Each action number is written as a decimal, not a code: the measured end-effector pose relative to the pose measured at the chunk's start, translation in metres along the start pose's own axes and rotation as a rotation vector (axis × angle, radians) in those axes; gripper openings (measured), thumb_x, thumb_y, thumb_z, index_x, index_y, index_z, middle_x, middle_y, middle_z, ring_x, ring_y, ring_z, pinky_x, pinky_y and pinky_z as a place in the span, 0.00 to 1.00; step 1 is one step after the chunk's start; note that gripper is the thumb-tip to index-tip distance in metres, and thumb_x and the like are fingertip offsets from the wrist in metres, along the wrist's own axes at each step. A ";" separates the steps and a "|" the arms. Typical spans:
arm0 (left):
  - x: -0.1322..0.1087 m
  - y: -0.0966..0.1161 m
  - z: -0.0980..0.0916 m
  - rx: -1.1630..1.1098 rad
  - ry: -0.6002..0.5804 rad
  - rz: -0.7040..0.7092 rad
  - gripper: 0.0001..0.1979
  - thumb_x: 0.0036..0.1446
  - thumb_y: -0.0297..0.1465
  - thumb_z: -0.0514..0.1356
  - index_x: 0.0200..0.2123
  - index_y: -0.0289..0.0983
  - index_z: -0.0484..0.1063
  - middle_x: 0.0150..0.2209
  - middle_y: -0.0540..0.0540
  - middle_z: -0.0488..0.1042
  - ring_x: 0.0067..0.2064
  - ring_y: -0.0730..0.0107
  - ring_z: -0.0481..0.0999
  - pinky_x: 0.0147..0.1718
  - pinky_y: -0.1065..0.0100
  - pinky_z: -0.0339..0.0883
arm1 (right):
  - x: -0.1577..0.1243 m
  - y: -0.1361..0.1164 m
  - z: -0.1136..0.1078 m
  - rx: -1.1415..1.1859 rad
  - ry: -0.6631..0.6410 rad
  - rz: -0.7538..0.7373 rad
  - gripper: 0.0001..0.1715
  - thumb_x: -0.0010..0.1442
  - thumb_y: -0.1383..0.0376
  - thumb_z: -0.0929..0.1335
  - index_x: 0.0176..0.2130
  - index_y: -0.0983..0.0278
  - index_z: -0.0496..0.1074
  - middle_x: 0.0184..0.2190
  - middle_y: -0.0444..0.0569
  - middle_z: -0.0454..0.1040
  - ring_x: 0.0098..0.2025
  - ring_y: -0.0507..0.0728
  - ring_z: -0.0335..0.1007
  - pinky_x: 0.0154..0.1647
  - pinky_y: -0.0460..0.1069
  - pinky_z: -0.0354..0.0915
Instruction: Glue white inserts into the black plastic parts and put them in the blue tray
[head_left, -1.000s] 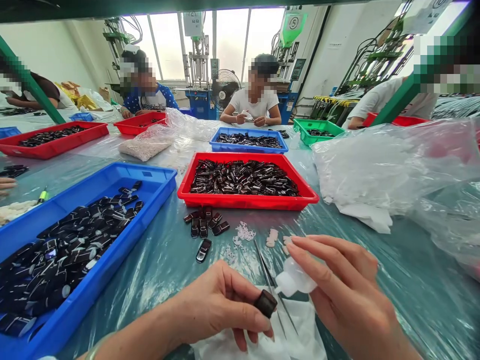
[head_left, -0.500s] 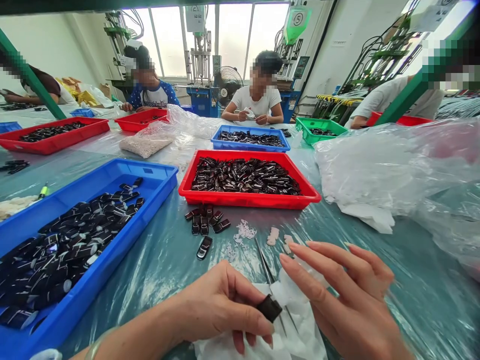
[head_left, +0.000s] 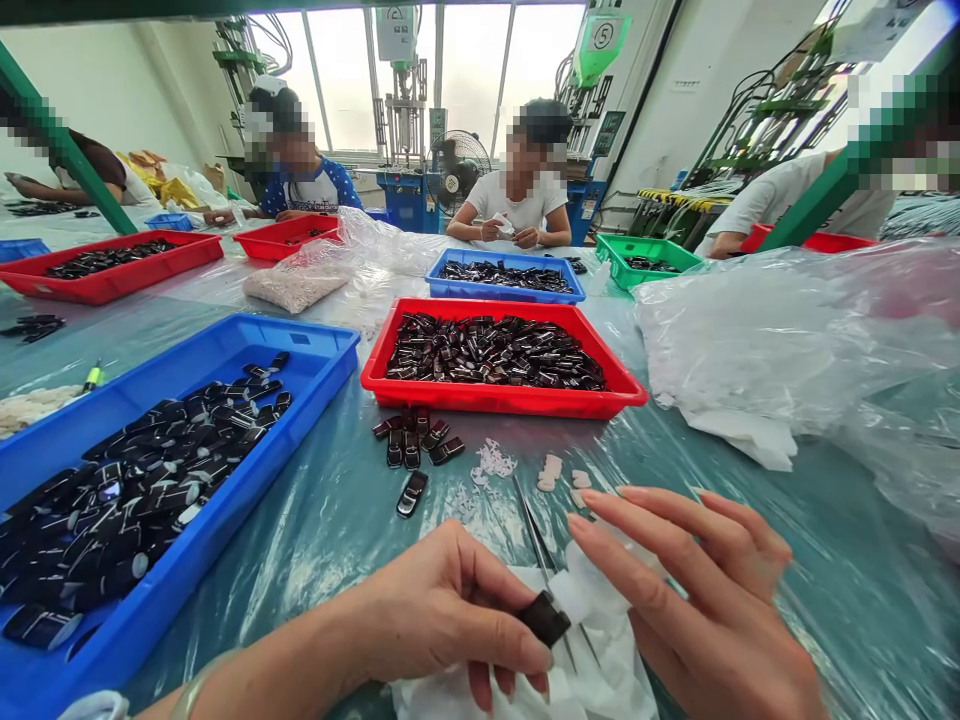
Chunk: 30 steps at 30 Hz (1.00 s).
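My left hand [head_left: 457, 620] pinches a small black plastic piece [head_left: 546, 619] between thumb and fingers, above a crumpled white cloth [head_left: 607, 660]. My right hand [head_left: 705, 590] is beside it on the right, fingers stretched out and apart. Its thumb is hidden, and part of the cloth bunches up under its index finger. Pointed metal tweezers [head_left: 534, 530] lie by the cloth, partly covered. Beyond the hands are a single black piece [head_left: 412, 494] with silver trim, a small group of similar pieces [head_left: 412, 448], white scraps [head_left: 493, 460] and pale shaped bits [head_left: 550, 472].
A red tray [head_left: 502, 400] full of black pieces stands ahead. A large blue tray [head_left: 300, 395] of them is at left. Clear plastic bags [head_left: 757, 350] heap up at right. Several people sit across the film-covered table, and green posts [head_left: 832, 170] frame both sides.
The view has shifted slightly. My hands keep nearly the same pose, with the black piece still in the left. At the far left, a co-worker's arm has reached outward.
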<state>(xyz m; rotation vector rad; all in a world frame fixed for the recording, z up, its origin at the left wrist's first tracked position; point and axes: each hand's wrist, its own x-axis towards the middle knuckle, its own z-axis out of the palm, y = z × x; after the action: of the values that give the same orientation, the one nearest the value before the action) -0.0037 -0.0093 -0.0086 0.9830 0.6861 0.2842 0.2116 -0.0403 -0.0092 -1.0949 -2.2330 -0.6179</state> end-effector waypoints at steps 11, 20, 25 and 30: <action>-0.001 0.000 -0.001 -0.015 -0.015 0.007 0.07 0.44 0.28 0.64 0.29 0.33 0.79 0.24 0.48 0.74 0.21 0.81 0.66 0.20 0.79 0.63 | 0.004 -0.002 -0.003 0.043 -0.002 0.040 0.18 0.61 0.73 0.61 0.45 0.54 0.70 0.40 0.45 0.77 0.44 0.59 0.69 0.48 0.59 0.55; -0.002 0.003 -0.001 0.007 -0.013 0.007 0.07 0.44 0.28 0.64 0.28 0.33 0.79 0.23 0.48 0.74 0.21 0.81 0.65 0.20 0.79 0.63 | 0.004 0.003 -0.004 0.050 -0.027 -0.031 0.18 0.61 0.73 0.61 0.44 0.54 0.71 0.41 0.45 0.77 0.45 0.60 0.69 0.49 0.60 0.55; -0.002 0.002 -0.002 0.016 -0.018 0.011 0.06 0.44 0.28 0.63 0.29 0.33 0.79 0.24 0.49 0.73 0.21 0.82 0.65 0.20 0.79 0.64 | 0.003 0.009 -0.007 0.050 -0.030 -0.110 0.18 0.59 0.73 0.62 0.45 0.56 0.71 0.41 0.46 0.77 0.45 0.60 0.67 0.50 0.60 0.54; 0.000 0.001 -0.001 0.024 -0.011 0.005 0.06 0.44 0.28 0.64 0.28 0.33 0.79 0.23 0.49 0.73 0.21 0.82 0.65 0.19 0.80 0.63 | 0.004 0.003 -0.006 0.068 -0.003 -0.051 0.18 0.60 0.74 0.62 0.43 0.55 0.72 0.40 0.45 0.77 0.45 0.59 0.67 0.52 0.60 0.52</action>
<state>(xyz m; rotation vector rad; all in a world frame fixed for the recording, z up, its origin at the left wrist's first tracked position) -0.0048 -0.0078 -0.0081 1.0083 0.6787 0.2755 0.2143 -0.0405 -0.0017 -1.0089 -2.2740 -0.5578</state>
